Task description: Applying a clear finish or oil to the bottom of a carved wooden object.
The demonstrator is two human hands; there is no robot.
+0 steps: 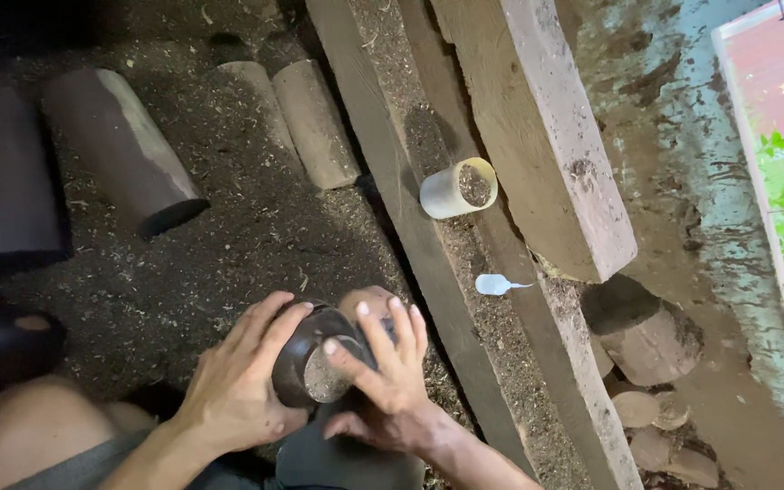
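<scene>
We hold a dark short cylinder (pixel 310 363), open end up, with both hands, low in the frame above our lap. Left hand (pixel 238 390) is wrapped around its left wall, fingers curled over the rim; right hand (pixel 383 363) is closed on the right side, thumb pressed across the mouth, where a pale dusty face shows. Whether that face is loose fill or solid, we cannot tell.

Risks, judged from this view:
- Loose fill could spill if the piece tilts; the thumb covers only part of the opening
- The wall looks smooth and dusty, so the grip could slip and drop it onto the sawdust-covered ground (pixel 229 254)
- The cream cup (pixel 458 189) lies tipped on the plank (pixel 428 245) just beyond; a reaching elbow could roll it off
- The small clear dropper bottle (pixel 498 285) rests near the plank's edge, easy to knock

Wooden cylinders (pixel 315 122) lie well apart, beyond reach
</scene>
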